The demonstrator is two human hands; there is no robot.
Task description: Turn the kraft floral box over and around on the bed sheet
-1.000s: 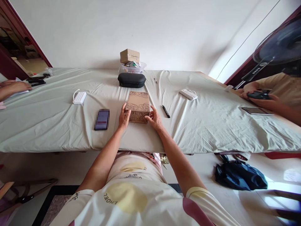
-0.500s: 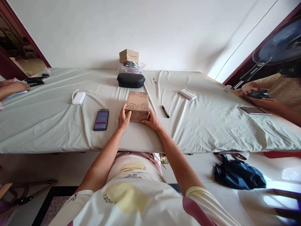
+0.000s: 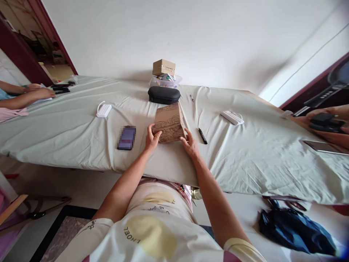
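Note:
A brown cardboard box (image 3: 169,122) with dark scribbled line patterns is between my two hands, turned at an angle over the cloth-covered table (image 3: 169,163). My left hand (image 3: 153,138) grips its near left corner, thumb on the front face and fingers round the side. At the near right corner, my right hand (image 3: 190,144) has its thumb by the front and its fingers against the right side. To the right of that hand lies a black marker (image 3: 203,136). A phone (image 3: 127,138) with a blurred screen rests left of my left hand.
Behind the box are a black zip case (image 3: 164,95), a clear plastic basket (image 3: 177,79) and a plain carton (image 3: 164,67). White corded blocks lie left (image 3: 104,110) and right (image 3: 232,117). A thin pen (image 3: 192,98) lies farther back. Other people's hands show at both table ends.
The box has turned and tilted between my hands, so its right side now shows. My right hand's fingers have loosened a little. The view has swung slightly left.

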